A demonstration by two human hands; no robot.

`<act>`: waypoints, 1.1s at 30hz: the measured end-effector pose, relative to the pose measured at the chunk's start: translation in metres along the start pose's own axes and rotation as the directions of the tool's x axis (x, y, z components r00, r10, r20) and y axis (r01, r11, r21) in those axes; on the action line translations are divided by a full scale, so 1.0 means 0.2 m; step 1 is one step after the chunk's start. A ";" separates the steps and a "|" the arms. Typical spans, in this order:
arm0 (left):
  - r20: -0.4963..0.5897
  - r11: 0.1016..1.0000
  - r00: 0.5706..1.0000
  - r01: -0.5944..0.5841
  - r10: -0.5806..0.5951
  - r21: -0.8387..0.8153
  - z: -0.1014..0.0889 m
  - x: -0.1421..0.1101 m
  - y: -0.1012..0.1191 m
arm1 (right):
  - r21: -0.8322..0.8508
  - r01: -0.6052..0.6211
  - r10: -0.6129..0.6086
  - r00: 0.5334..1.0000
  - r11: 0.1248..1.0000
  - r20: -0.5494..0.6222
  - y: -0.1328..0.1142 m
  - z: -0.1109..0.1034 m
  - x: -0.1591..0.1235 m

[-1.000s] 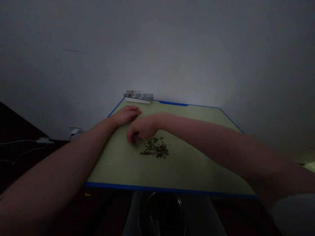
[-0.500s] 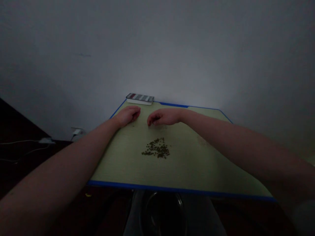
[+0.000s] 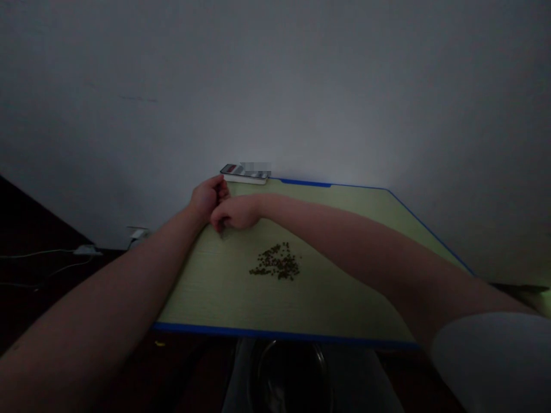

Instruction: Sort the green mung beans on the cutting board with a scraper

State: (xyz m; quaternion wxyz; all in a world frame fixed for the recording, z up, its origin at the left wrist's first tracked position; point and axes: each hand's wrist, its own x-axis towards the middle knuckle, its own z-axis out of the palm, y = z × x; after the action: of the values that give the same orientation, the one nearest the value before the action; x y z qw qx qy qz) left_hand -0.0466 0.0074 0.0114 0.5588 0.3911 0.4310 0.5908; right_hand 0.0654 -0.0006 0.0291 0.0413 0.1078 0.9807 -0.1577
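A loose pile of small brown grains (image 3: pixel 278 263), like peppercorns or seeds, lies spread on the pale table (image 3: pixel 344 298). Beyond it, by the table's left edge, my left hand (image 3: pixel 206 199) is closed, its fingers curled inward. My right hand (image 3: pixel 236 213) has its fingers bent down and pressed together, right beside the left hand's fingers. Whatever either hand holds is hidden in the dim light. The pile lies nearer to me than both hands, and neither touches it.
A flat white box (image 3: pixel 244 175) with a striped top sits at the table's far left corner, against the wall (image 3: pixel 327 97). Below the front edge is a dark round bowl (image 3: pixel 293 378) between my legs. Cables and a plug (image 3: pixel 87 250) are at the left.
My right hand has moved left from above the pile to beside my left hand. My left hand has shifted slightly left and turned its fingers upward. The pile looks the same.
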 end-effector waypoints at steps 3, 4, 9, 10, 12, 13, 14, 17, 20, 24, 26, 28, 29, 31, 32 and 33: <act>0.142 0.997 0.987 0.070 -0.071 0.014 0.00 -0.02 -0.01 | 0.025 -0.041 0.038 0.994 0.999 0.104 -0.01 -0.01 -0.16; 0.173 0.998 0.983 0.059 -0.065 0.035 0.00 -0.02 -0.02 | 0.020 -0.081 0.079 0.992 0.996 0.095 -0.01 -0.01 -0.23; 0.273 0.985 0.962 -0.056 0.009 0.164 0.00 -0.02 -0.05 | 0.043 -0.273 0.273 0.962 0.961 0.000 -0.09 0.04 -0.57; 0.284 0.982 0.959 -0.070 0.018 0.176 0.00 -0.02 -0.05 | 0.056 -0.310 0.311 0.950 0.949 -0.013 -0.12 0.05 -0.62; 0.295 0.978 0.955 -0.088 0.029 0.189 0.00 -0.01 -0.05 | 0.056 -0.385 0.387 0.920 0.921 -0.050 -0.18 0.08 -0.69; 0.295 0.977 0.955 -0.091 0.031 0.194 0.00 -0.01 -0.05 | 0.057 -0.423 0.426 0.902 0.904 -0.064 -0.22 0.10 -0.71; 0.294 0.976 0.955 -0.092 0.030 0.199 0.00 -0.01 -0.05 | 0.061 -0.457 0.460 0.884 0.888 -0.079 -0.25 0.11 -0.73; 0.295 0.976 0.955 -0.084 0.022 0.200 -0.01 -0.01 -0.05 | 0.086 -0.538 0.545 0.826 0.838 -0.147 -0.34 0.16 -0.80; 0.307 0.979 0.951 -0.083 0.023 0.186 0.00 -0.01 -0.05 | 0.137 -0.610 0.625 0.753 0.780 -0.207 -0.43 0.21 -0.87; 0.330 0.979 0.944 -0.087 0.022 0.182 0.00 -0.01 -0.06 | 0.230 -0.640 0.680 0.702 0.733 -0.212 -0.53 0.25 -0.93; 0.329 0.978 0.944 -0.093 0.027 0.189 0.00 -0.01 -0.06 | 0.281 -0.639 0.694 0.694 0.716 -0.190 -0.57 0.26 -0.96; 0.327 0.975 0.945 -0.099 0.029 0.199 0.00 -0.01 -0.06 | 0.335 -0.645 0.718 0.674 0.686 -0.173 -0.60 0.27 -1.00; 0.327 0.974 0.945 -0.101 0.029 0.205 0.00 -0.01 -0.06 | 0.357 -0.650 0.731 0.660 0.671 -0.172 -0.61 0.28 -1.02; 0.328 0.970 0.944 -0.103 0.026 0.219 0.00 -0.01 -0.06 | 0.383 -0.660 0.753 0.631 0.647 -0.185 -0.62 0.29 -1.08; 0.326 0.969 0.945 -0.102 0.023 0.225 0.01 -0.01 -0.06 | 0.391 -0.665 0.763 0.618 0.637 -0.191 -0.62 0.31 -1.11; 0.324 0.968 0.946 -0.100 0.021 0.230 0.01 -0.01 -0.06 | 0.397 -0.669 0.770 0.607 0.629 -0.196 -0.63 0.32 -1.14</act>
State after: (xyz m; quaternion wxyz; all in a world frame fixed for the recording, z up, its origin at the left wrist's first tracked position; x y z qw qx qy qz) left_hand -0.0414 0.0050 -0.0001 0.5505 0.5600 0.3917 0.4795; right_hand 0.2614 -0.1819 0.0325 -0.0879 0.5277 0.8089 -0.2441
